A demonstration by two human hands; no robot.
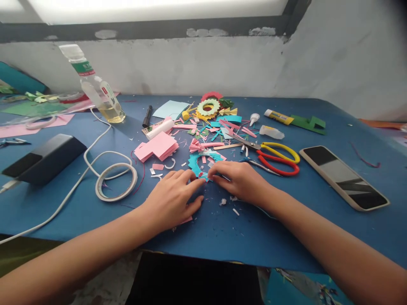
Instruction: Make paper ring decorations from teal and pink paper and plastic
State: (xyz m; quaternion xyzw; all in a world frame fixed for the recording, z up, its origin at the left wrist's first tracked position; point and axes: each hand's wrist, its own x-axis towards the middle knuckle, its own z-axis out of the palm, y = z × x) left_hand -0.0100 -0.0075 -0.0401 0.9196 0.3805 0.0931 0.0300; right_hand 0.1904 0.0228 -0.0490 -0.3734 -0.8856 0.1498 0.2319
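Observation:
A bright blue paper ring (193,162) with a zigzag outer edge lies on the table between my hands, a small red bit on its near side. My left hand (173,197) rests at the ring's near left edge, index finger touching it and thumb held apart below. Curled in from the other side, my right hand (243,180) has its fingertips closed at the ring's near right edge. Just beyond the ring is a pleated pink paper piece (196,145). Scissors (280,159) with red and yellow handles lie past my right hand.
A phone (345,178) lies at right, a glue stick (279,117) behind. At left are a tape roll (99,186), a white cable (68,197), a dark device (47,159) and a bottle of yellowish liquid (110,108). Pink paper squares (159,146) and colourful paper rings (210,107) lie farther back.

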